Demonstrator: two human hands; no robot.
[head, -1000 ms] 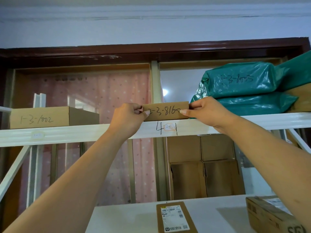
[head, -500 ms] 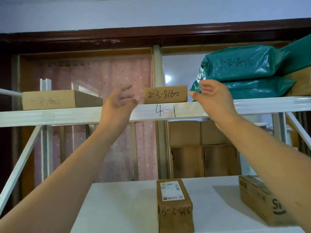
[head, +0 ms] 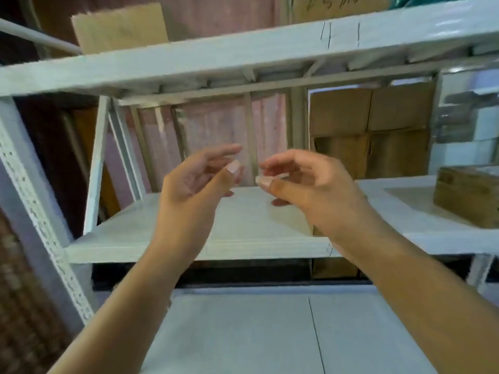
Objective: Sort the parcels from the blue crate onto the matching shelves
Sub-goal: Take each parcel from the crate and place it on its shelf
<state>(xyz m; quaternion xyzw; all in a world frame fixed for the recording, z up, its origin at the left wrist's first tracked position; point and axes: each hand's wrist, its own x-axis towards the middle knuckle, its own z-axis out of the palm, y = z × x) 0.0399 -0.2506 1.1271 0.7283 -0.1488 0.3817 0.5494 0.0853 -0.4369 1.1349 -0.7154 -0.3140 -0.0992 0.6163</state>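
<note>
Soft, even daylight; glare on the top shelf point(head: 442, 25) at right. Whole frame motion-blurred, edges bowed by the wide lens.

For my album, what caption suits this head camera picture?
Two empty hands, left hand and right hand, open before white shelves.

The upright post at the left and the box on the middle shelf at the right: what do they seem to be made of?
The upright post looks like white painted metal; rows of punched holes run along it. The box looks like brown corrugated cardboard, matte, with dark printing on its side; the blur hides details. The middle shelf it rests on looks white with a faint grain, perhaps painted board.
</note>
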